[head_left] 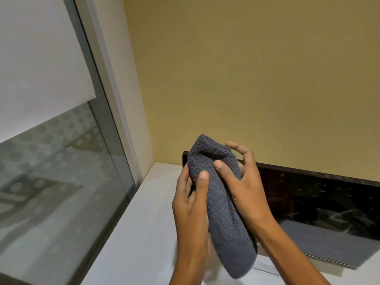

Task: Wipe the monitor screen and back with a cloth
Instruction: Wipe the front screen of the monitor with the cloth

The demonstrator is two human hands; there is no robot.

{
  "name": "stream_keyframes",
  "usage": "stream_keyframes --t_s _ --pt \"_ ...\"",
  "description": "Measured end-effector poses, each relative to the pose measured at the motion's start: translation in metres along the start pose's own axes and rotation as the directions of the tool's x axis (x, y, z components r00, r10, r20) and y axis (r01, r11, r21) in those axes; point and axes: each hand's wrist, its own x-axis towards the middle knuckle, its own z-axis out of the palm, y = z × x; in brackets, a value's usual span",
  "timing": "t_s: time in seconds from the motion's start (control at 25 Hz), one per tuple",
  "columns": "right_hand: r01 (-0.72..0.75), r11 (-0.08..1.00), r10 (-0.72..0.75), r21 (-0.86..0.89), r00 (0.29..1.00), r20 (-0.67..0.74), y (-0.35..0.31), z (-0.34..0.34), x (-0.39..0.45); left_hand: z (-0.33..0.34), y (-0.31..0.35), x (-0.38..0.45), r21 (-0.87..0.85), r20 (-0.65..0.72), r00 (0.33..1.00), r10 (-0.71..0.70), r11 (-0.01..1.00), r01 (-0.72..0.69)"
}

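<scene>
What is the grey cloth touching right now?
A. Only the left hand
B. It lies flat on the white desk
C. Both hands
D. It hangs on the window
C: the left hand and the right hand both grip the grey cloth, held up in front of the monitor.

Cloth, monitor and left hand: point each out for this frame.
cloth [224,202], head view, middle of the grey folded towel.
monitor [320,202], head view, dark screen right of the hands.
left hand [191,200], head view, back of the hand.
</scene>
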Motion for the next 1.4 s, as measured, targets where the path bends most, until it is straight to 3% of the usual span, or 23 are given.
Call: stream_keyframes --t_s 0.08,0.12,0.2,0.24,0.36,0.48,0.56,0.64,0.72,0.84,0.96,1.12,1.28,1.4 --pt "0.095 0.952 -0.13 -0.291 0.986 -0.103 0.003 0.004 -0.002 0.004 0.007 0.001 -0.082 -0.065 0.998 0.02 0.996 -0.025" --pt "0.183 0.866 -0.272 -0.465 0.953 -0.132 0.005 0.004 -0.004 0.004 0.008 0.003 -0.112 -0.102 0.995 0.022 0.993 -0.033" --pt "0.4 0.695 -0.524 -0.597 0.851 -0.04 0.011 0.004 -0.01 0.002 0.008 0.007 -0.164 -0.12 0.993 0.019 0.986 -0.039" --pt "0.469 0.655 -0.555 -0.593 0.831 0.043 0.014 0.005 -0.014 0.002 0.009 0.008 -0.176 -0.114 0.993 0.026 0.983 -0.046" --pt "0.501 0.661 -0.423 -0.558 0.863 0.274 0.021 0.013 -0.029 -0.004 0.012 0.012 -0.198 -0.087 0.996 0.019 0.979 -0.036" --pt "0.538 0.629 -0.385 -0.561 0.843 0.376 0.019 0.011 -0.026 -0.02 0.013 0.026 -0.129 -0.016 1.0 -0.017 0.992 0.014" --pt "0.553 0.506 -0.388 -0.662 0.831 0.397 0.014 0.012 -0.014 -0.031 0.011 0.037 0.103 -0.011 0.998 0.07 0.992 -0.068" --pt "0.512 0.34 -0.394 -0.789 0.839 0.375 0.008 0.014 0.006 -0.041 0.009 0.05 0.357 0.005 0.97 0.241 0.906 -0.227" --pt "0.447 0.213 -0.327 -0.869 0.871 0.368 0.003 0.021 0.026 -0.047 0.008 0.064 0.504 0.05 0.942 0.331 0.806 -0.31" --pt "0.426 0.096 -0.214 -0.9 0.892 0.399 0.007 0.037 0.043 -0.045 0.004 0.085 0.623 0.167 0.964 0.205 0.736 -0.264" --pt "0.359 0.063 -0.131 -0.931 0.928 0.349 0.008 0.038 0.043 -0.042 -0.002 0.097 0.622 0.214 0.974 0.068 0.76 -0.19" --pt "0.197 0.002 -0.081 -0.98 0.977 0.196 0.0 0.026 0.023 -0.044 -0.007 0.105 0.559 0.145 0.987 0.074 0.817 -0.143" --pt "0.345 0.142 -0.067 -0.928 0.939 0.339 -0.007 0.048 0.03 -0.045 -0.007 0.103 0.537 0.08 0.988 0.132 0.829 -0.154" --pt "0.358 0.073 -0.027 -0.931 0.934 0.357 -0.01 0.055 0.052 -0.044 -0.007 0.1 0.549 0.052 0.992 0.113 0.827 -0.123"
